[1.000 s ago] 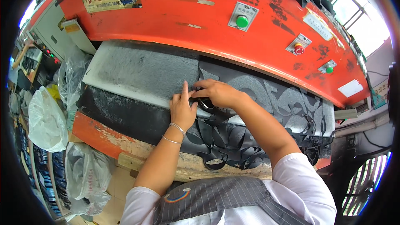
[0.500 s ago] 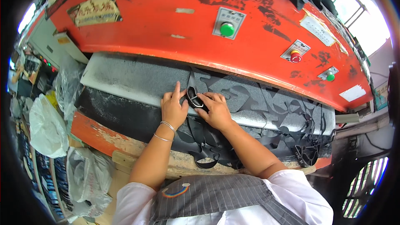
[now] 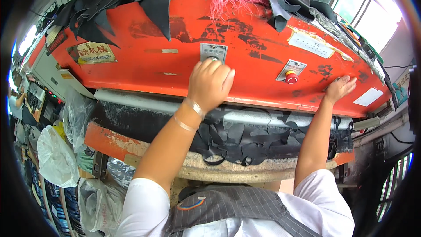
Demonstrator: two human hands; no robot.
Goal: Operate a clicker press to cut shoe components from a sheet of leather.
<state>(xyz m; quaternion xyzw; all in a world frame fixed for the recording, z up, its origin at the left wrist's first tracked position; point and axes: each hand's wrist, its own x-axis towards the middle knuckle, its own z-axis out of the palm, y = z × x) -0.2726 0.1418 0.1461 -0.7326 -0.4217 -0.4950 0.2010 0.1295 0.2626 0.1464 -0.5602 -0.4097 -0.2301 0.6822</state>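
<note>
My left hand is curled into a loose fist against a metal button plate at the middle of the red press head. It covers the green button there almost wholly. My right hand lies open on the head's right part, fingers stretched, over the spot of the other green button, which it hides. Black cut sheet material, full of curved holes, hangs over the front of the pale cutting bed. The small metal-edged cutting die is out of sight.
A red stop button stands between my hands. Dark sheets and pink threads drape over the head's top. Plastic bags sit at the left. A worn wooden ledge runs along the front.
Both hands have left the die on the bed and moved up to the buttons, the right one far to the right. My view has tilted up, and less of the bed shows.
</note>
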